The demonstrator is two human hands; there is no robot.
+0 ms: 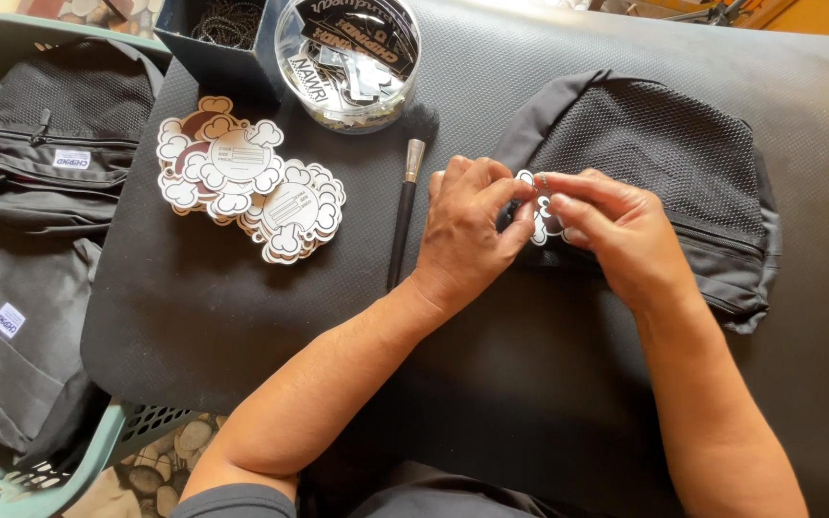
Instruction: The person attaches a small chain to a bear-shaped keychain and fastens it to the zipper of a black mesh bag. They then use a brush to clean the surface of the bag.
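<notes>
Black bag point(664, 153) on the table point(242, 317), both hands busy.
Left hand point(467, 225) and right hand point(616, 225) each grip one small cloud-shaped tag point(541, 223).

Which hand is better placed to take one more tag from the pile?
Probably the left hand. The pile of cloud-shaped tags lies on its side of the mat, past the brush. The right hand rests on the black bag, farther away.

White cloud-shaped tag point(540, 216) (partly hidden) on black backpack point(664, 163).
</notes>
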